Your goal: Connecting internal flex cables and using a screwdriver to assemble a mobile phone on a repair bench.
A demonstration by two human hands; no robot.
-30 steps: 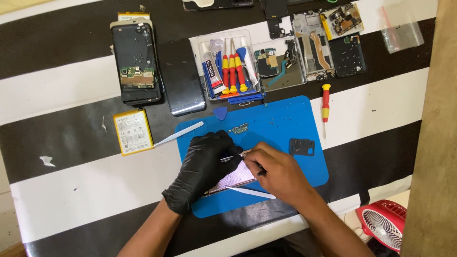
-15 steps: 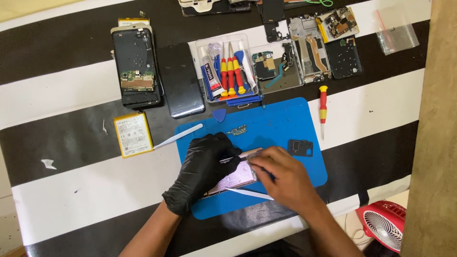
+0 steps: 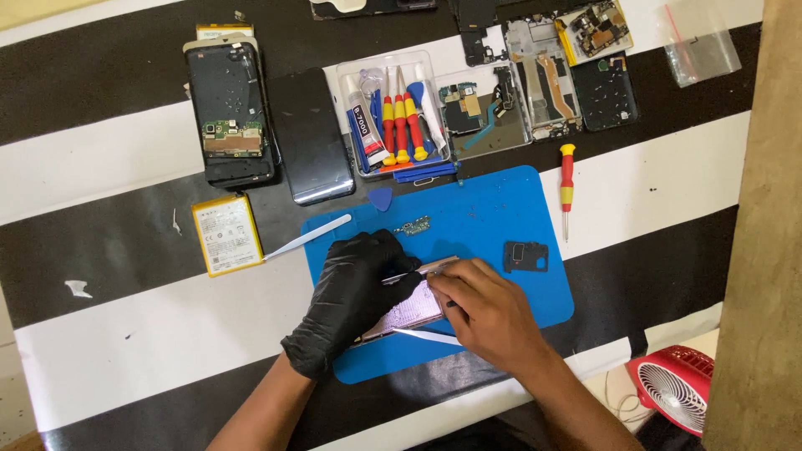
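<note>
Both hands, gloved left hand (image 3: pixel 355 296) and bare right hand (image 3: pixel 489 313), have their fingers closed on the phone (image 3: pixel 413 309) on the blue mat (image 3: pixel 501 209); toward the table's far edge, a clear tray (image 3: pixel 355 83) holds screwdrivers (image 3: pixel 401 125) and a glue tube (image 3: pixel 361 125).

my black-and-white striped table (image 3: pixel 125 159) carries a blue mat (image 3: pixel 501 217); left of the mat lies a yellow battery (image 3: pixel 226 235).

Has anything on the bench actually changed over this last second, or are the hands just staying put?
Hardly anything. The gloved left hand and bare right hand stay on the phone on the blue mat; nothing was picked up or let go. The view shifted slightly. Tool tray, yellow battery and screwdriver stayed.
</note>
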